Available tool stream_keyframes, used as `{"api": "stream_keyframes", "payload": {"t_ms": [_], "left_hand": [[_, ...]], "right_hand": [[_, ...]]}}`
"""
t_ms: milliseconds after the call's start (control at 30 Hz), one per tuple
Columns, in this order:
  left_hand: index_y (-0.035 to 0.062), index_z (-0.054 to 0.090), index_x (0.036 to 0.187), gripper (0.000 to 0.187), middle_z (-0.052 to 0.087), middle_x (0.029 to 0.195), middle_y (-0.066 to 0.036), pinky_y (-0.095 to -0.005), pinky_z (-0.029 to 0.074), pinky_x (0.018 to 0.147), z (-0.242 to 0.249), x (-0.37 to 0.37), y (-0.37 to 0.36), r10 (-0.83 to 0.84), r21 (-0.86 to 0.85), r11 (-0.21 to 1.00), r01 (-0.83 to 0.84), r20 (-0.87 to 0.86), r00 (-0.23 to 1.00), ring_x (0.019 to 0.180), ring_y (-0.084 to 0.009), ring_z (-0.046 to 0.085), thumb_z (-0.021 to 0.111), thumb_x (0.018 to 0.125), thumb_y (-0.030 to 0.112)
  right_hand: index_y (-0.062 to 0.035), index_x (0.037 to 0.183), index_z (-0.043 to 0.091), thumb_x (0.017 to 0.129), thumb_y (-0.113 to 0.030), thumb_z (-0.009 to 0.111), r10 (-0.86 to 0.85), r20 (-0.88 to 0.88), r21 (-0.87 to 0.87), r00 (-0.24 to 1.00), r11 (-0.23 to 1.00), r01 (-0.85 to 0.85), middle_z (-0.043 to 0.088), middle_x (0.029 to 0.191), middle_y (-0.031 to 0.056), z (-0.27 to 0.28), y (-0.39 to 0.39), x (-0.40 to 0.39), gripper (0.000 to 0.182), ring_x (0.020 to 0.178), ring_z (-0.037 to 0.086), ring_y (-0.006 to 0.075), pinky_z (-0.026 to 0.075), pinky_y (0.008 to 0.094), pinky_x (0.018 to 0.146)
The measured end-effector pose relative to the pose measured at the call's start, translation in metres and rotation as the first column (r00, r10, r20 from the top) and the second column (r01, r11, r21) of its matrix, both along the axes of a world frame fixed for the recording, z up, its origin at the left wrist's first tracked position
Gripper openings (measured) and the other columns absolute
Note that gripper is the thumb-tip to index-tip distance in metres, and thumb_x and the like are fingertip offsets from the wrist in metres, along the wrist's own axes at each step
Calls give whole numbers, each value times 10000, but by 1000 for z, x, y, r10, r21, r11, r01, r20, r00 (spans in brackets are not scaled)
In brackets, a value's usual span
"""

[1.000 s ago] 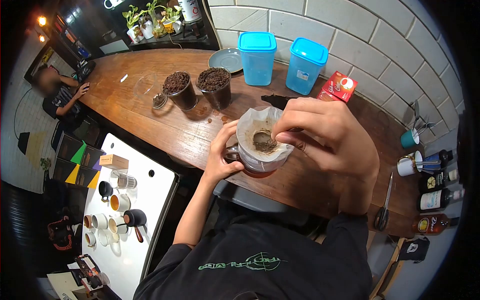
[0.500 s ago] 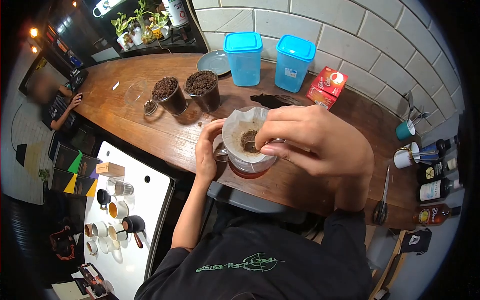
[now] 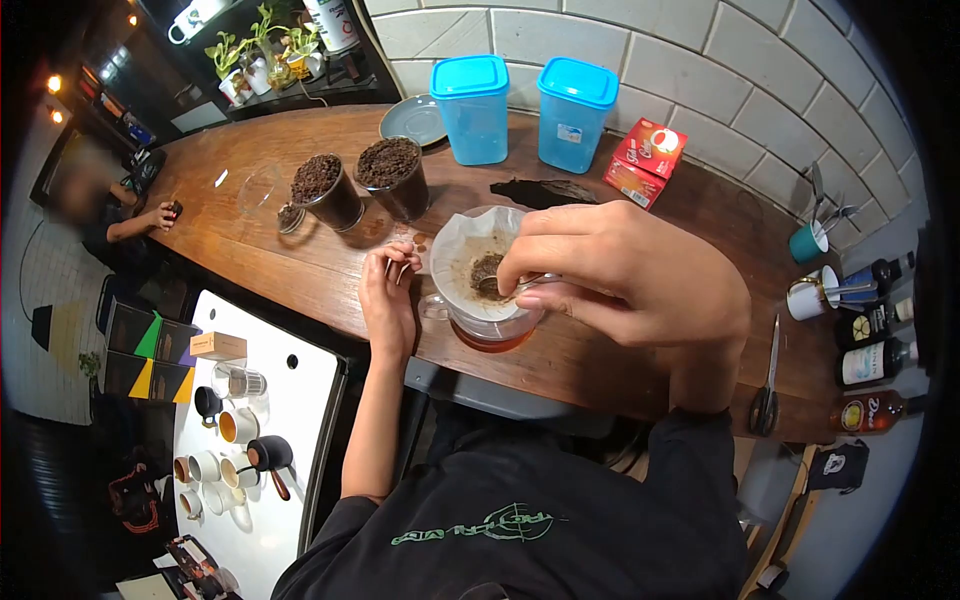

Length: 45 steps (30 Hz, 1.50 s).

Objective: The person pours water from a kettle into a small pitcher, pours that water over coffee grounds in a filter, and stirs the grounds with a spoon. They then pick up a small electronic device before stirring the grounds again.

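My right hand pinches a small metal spoon whose tip is down in dark, wet-looking coffee grounds. The grounds lie in a white paper filter in a dripper on a glass coffee server, which has reddish-brown liquid at its bottom. To the left of the server, my left hand holds nothing, its fingers loosely bent and apart from the glass handle. Two glasses, one at left and one at right, stand behind, heaped with dark crumbly grounds.
Two blue-lidded containers and a red box stand along the tiled wall. Scissors, a white mug of utensils and bottles are at right. Cups and a white table are at left. Another person sits beyond the counter.
My left hand has let go of the coffee server's side and drawn back left, fingers curling up. My right hand keeps the spoon in the filter. The view has shifted slightly.
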<state>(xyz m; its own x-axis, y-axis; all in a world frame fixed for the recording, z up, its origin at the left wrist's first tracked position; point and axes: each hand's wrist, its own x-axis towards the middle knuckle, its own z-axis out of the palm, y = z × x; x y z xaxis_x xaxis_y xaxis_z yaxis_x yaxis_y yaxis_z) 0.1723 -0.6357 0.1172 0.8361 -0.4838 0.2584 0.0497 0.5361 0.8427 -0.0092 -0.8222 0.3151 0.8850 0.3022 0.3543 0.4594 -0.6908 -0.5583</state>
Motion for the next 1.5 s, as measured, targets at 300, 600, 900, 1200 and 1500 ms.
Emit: {"api": "stream_keyframes", "payload": {"t_ms": [300, 600, 900, 1200, 1500], "left_hand": [[49, 538, 1040, 420, 580, 1120, -105, -355, 428, 962, 0, 0, 0, -56, -32, 998, 54, -62, 996, 989, -183, 553, 370, 1076, 433], [-19, 504, 1313, 963, 541, 1316, -154, -411, 338, 1107, 0, -9, 0, -120, 151, 986, 74, 320, 940, 1281, -246, 493, 573, 808, 798], [-63, 489, 1361, 969, 496, 1367, -178, -409, 332, 1118, 0, -15, 6, -258, 318, 938, 138, 376, 890, 1320, -284, 460, 822, 712, 574], [-79, 416, 1417, 1022, 477, 1360, -142, -379, 390, 1080, -3, -15, 9, -278, 351, 923, 157, 325, 904, 1276, -248, 499, 855, 709, 513], [-86, 328, 1478, 1139, 469, 1411, -183, -393, 388, 1096, -8, -12, 11, -285, 367, 916, 164, 303, 909, 1300, -258, 498, 874, 687, 524]], "right_hand": [[-6, 969, 633, 890, -19, 640, -56, 112, 11, 992, 998, 55, 606, 877, 112, 3, -2, -1, 80, 756, 637, 279, 479, 363, 625], [25, 960, 609, 913, -74, 604, -65, 121, 35, 990, 998, 61, 593, 847, 184, 2, 3, 6, 110, 796, 602, 393, 468, 449, 714], [12, 918, 604, 886, -29, 645, -106, 174, 24, 979, 994, 104, 601, 838, 133, -4, 1, 8, 66, 701, 609, 320, 461, 386, 615], [19, 933, 607, 902, -72, 641, -115, 206, 16, 972, 993, 114, 615, 874, 164, -8, -2, 7, 102, 799, 633, 368, 487, 411, 676], [33, 903, 628, 921, -100, 588, -124, 105, 32, 987, 992, 122, 642, 880, 192, -5, -5, 6, 139, 894, 642, 381, 495, 444, 793]]}}
